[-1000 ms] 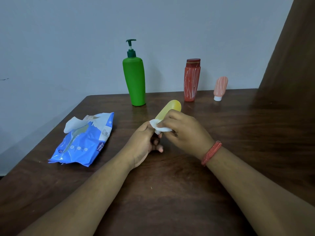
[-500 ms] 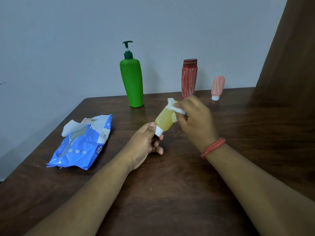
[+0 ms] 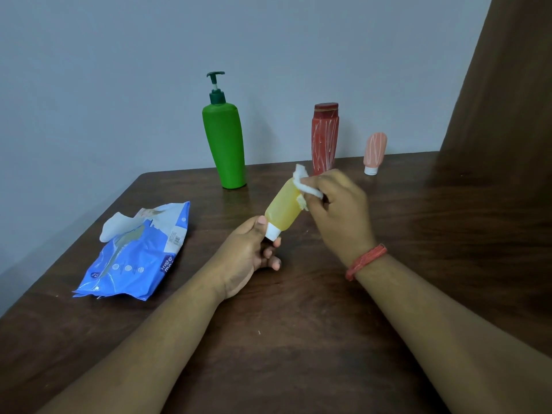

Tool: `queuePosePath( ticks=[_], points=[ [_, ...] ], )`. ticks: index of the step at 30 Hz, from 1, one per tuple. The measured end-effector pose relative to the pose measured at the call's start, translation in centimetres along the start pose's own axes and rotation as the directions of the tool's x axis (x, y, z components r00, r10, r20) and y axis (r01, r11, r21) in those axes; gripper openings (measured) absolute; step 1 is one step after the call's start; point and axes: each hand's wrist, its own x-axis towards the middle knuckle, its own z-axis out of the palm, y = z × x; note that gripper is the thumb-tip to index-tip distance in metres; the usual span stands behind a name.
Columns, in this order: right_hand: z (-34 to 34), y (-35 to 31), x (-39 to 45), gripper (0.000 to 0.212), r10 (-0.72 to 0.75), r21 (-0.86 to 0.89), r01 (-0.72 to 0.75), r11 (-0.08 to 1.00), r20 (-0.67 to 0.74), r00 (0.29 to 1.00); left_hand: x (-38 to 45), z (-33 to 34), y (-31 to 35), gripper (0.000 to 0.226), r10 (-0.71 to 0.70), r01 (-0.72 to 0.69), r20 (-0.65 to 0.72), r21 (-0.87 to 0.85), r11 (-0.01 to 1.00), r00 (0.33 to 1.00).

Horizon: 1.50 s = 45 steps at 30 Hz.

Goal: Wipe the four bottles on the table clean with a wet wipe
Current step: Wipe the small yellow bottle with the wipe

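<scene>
My left hand point(image 3: 249, 252) grips the white cap end of a small yellow bottle point(image 3: 282, 210), which tilts up and away over the middle of the table. My right hand point(image 3: 340, 213) pinches a white wet wipe point(image 3: 304, 182) against the bottle's far, upper end. A tall green pump bottle point(image 3: 225, 144) stands at the back. To its right stands a red bottle point(image 3: 324, 135), partly behind my right hand. A small pink bottle point(image 3: 375, 152) stands cap-down further right.
A blue wet-wipe pack point(image 3: 140, 255) lies on the left of the dark wooden table point(image 3: 298, 339), with a white wipe point(image 3: 115, 228) sticking out of its top. A grey wall runs behind; a brown panel point(image 3: 507, 100) rises at the right.
My right hand has slid the wipe from the bottle's cap end up to its far end. The left hand now holds the bare white cap.
</scene>
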Motion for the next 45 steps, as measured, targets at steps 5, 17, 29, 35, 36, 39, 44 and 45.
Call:
queuePosePath(
  ticks=[5,17,29,35,36,39,44,45],
  points=[
    [0.3,-0.3,0.1,0.018,-0.062,-0.011,0.063,0.998,0.043,0.997,0.1,0.0,0.2,0.034,-0.015,0.015,0.008,-0.055,0.998,1.0],
    [-1.0,0.0,0.8,0.012,0.072,0.018,-0.071,0.997,-0.097,0.993,0.1,-0.3,0.1,0.036,0.001,0.008,0.1,-0.085,0.996,0.995],
    [-0.4,-1.4,-0.3,0.012,-0.188,-0.059,0.197,0.979,0.133,0.973,0.4,-0.8,0.0,0.041,0.016,0.0,0.096,-0.166,0.986,0.995],
    [-0.1,-1.9,-0.5,0.015,-0.289,-0.063,0.311,0.948,0.237,0.928,0.5,-1.0,-0.1,0.041,0.018,-0.001,0.08,-0.208,0.978,0.997],
    [-0.3,-1.8,-0.3,0.014,-0.245,-0.067,0.261,0.963,0.187,0.951,0.5,-1.0,-0.1,0.041,0.018,0.001,0.09,-0.209,0.978,0.996],
    [-0.1,-2.2,-0.8,0.015,-0.28,-0.049,0.297,0.954,0.211,0.936,0.5,-1.0,-0.1,0.041,0.029,-0.01,0.089,-0.211,0.977,0.996],
    [-0.4,-1.7,-0.4,0.015,-0.231,-0.079,0.244,0.967,0.14,0.963,0.5,-0.9,-0.1,0.043,0.019,0.0,0.089,-0.209,0.978,0.996],
    [-0.4,-1.7,-0.5,0.015,-0.239,-0.071,0.251,0.965,0.149,0.96,0.5,-1.0,-0.1,0.044,0.021,-0.002,0.089,-0.205,0.979,0.996]
  ],
)
